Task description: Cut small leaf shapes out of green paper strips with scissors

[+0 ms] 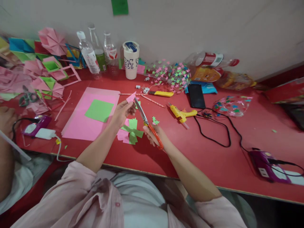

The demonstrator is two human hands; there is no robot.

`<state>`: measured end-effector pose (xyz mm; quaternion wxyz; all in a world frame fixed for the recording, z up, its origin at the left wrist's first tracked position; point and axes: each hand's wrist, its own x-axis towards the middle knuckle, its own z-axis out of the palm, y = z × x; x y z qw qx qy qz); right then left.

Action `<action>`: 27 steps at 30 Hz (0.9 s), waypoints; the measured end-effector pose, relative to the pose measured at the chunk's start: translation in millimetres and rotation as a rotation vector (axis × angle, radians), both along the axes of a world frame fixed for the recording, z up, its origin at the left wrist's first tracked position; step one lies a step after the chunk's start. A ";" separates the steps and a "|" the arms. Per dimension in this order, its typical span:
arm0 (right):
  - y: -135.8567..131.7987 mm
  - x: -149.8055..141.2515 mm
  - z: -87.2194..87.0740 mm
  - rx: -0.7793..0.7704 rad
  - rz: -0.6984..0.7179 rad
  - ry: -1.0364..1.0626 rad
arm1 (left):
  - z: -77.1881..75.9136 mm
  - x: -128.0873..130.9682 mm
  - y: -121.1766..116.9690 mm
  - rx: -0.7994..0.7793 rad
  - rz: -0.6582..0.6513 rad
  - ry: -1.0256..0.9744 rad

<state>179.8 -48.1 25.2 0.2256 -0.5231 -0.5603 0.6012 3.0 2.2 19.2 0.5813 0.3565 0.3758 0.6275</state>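
Observation:
My left hand (pixel 123 111) pinches a small piece of pink paper (pixel 131 98) above the red table. In my right hand (pixel 154 134) is a pair of scissors (pixel 147 123) with orange handles, its blades pointing up and left to the pink piece's edge. Whether the blades are parted is hard to make out. Under and between my hands lie green paper cut-outs (pixel 136 134) mixed with pink ones. A few small green stars (pixel 155 120) rest just beyond the scissors. Left of my left hand, a green square sheet (pixel 99 110) lies on a larger pink sheet (pixel 78 126).
A yellow glue gun (pixel 182 113), black phone (pixel 196 96) and yellow cutter (pixel 161 93) lie to the right. Bottles (pixel 89 55) and a white cup (pixel 131 61) stand at the back. Folded paper crafts (pixel 51 68) and another person's arm (pixel 6 148) are at left. A black cable (pixel 213 142) loops at right.

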 end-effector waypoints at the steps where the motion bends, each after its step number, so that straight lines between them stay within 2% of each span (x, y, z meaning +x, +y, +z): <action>1: 0.5 0.0 -0.4 -0.002 0.005 -0.004 | -0.4 0.0 0.1 0.004 0.015 -0.006; 8: 4.0 3.9 -2.0 -0.044 0.045 -0.030 | 2.2 -3.0 1.0 0.058 0.139 -0.002; 15: 1.7 8.1 4.7 0.041 0.136 -0.042 | 3.3 -3.9 1.2 0.076 0.192 0.040; 27: -0.8 7.5 10.4 0.037 0.162 -0.022 | 0.8 -4.0 -1.9 0.097 0.129 0.145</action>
